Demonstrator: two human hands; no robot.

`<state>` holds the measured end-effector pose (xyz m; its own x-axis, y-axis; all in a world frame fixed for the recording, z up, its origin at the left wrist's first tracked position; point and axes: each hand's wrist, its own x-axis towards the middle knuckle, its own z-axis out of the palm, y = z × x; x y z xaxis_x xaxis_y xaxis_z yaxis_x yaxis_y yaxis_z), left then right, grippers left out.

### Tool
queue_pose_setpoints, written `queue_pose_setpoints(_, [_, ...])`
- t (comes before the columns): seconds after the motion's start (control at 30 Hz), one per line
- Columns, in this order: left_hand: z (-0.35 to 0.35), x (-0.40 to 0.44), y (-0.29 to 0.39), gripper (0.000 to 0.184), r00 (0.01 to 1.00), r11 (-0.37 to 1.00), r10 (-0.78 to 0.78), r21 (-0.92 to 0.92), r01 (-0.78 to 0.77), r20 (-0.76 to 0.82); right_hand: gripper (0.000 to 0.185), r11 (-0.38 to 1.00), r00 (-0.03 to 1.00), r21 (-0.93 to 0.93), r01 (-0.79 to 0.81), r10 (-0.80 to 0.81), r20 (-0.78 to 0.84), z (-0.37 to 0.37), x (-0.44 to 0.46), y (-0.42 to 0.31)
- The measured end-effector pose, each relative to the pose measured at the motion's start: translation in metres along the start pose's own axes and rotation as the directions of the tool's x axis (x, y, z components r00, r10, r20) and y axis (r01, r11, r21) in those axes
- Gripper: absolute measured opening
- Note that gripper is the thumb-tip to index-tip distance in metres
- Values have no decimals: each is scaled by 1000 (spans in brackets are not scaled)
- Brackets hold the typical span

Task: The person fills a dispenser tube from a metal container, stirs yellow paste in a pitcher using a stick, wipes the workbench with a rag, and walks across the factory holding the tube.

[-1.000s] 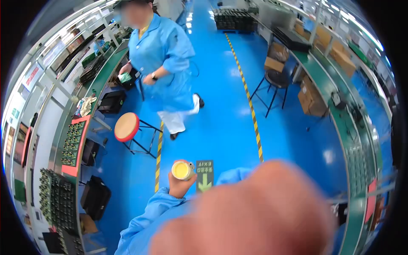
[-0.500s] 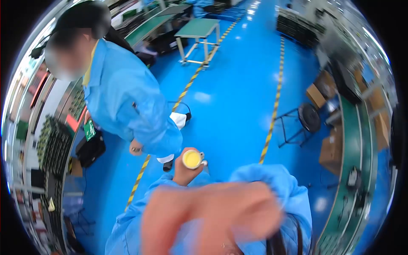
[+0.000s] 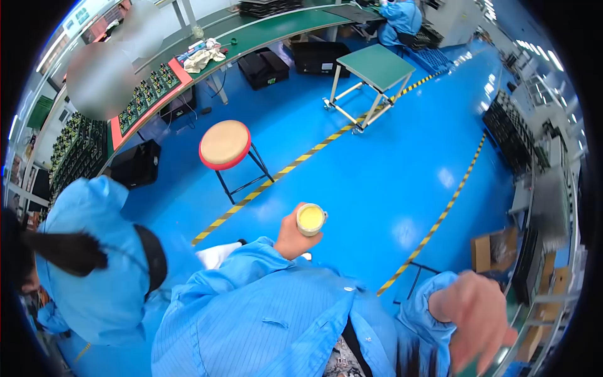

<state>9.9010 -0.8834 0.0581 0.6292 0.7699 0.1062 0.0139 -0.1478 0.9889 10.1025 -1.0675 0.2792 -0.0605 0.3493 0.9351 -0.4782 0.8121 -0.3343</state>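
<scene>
My left hand (image 3: 293, 237) is closed around a small cup (image 3: 311, 220), held upright in front of my body over the blue floor. The round top of the cup shows yellow inside a pale rim; whether that is a drink or a lid I cannot tell. Out to the right side, my right hand (image 3: 475, 319) hangs away from my body, slightly blurred. Its fingers point down and apart, and nothing shows in them.
A person in a blue smock (image 3: 94, 264) is close by at left. Ahead stand a round stool (image 3: 225, 144) and a green-topped cart (image 3: 377, 66). A workbench (image 3: 276, 34) curves along the left; cardboard boxes (image 3: 482, 252) lie at right. Another person (image 3: 402, 17) sits far back.
My view has turned, bringing the stool into sight. My right hand dropped from close before the camera to the right side. The co-worker now appears lower left. The cup stays in my left hand.
</scene>
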Motion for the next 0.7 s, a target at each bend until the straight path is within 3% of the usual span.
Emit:
queue_pose_setpoints(0.07, [-2,48,-10,43,997,1000,-12,6,12,-70,47,972,943,-114,-204,164,-290,-74,-26,13])
queue_pose_setpoints(0.1, [-3,67,-19,44,994,1000,-18,2,18,-111,46,951,815,-157,-267,136,-564,-104,-62,28])
queue_pose_setpoints(0.17, [-1,106,-35,46,983,999,-19,27,24,-185,40,651,431,-270,-709,98,-897,-186,-118,56])
queue_pose_setpoints(0.23, [-3,145,-50,48,966,995,-5,94,31,-259,30,540,153,-39,-841,167,-974,-270,-218,88])
queue_pose_setpoints(0.27, [-2,165,-58,48,954,994,8,107,26,-301,27,439,-84,135,-888,133,-988,-300,-272,105])
queue_pose_setpoints(0.3, [0,184,-65,48,940,992,14,120,28,-340,24,511,-157,299,-806,301,-940,-334,-352,112])
queue_pose_setpoints(0.33, [2,205,-69,49,925,990,31,136,22,-379,26,411,-351,524,-746,426,-834,-357,-406,122])
queue_pose_setpoints(0.37, [3,222,-70,49,909,991,13,128,45,-417,26,-69,-262,283,-957,630,-731,-384,-450,117])
queue_pose_setpoints(0.4, [5,241,-68,49,892,991,-2,119,63,-452,26,-339,-226,-65,-938,745,-628,-403,-479,121])
queue_pose_setpoints(0.43, [4,262,-65,49,874,991,-6,113,69,-486,25,-456,-234,-331,-826,812,-535,-416,-501,130])
queue_pose_setpoints(0.5, [-5,304,-48,49,855,993,17,111,47,-518,23,-499,-304,-415,-761,839,-452,-455,-518,153])
queue_pose_setpoints(0.57, [-11,332,-45,50,821,991,0,112,78,-571,22,-464,-284,-515,-721,876,-391,-501,-512,188])
queue_pose_setpoints(0.7, [-46,388,-70,52,724,990,-44,68,125,-688,21,-235,7,-682,-692,943,-332,-608,-470,305])
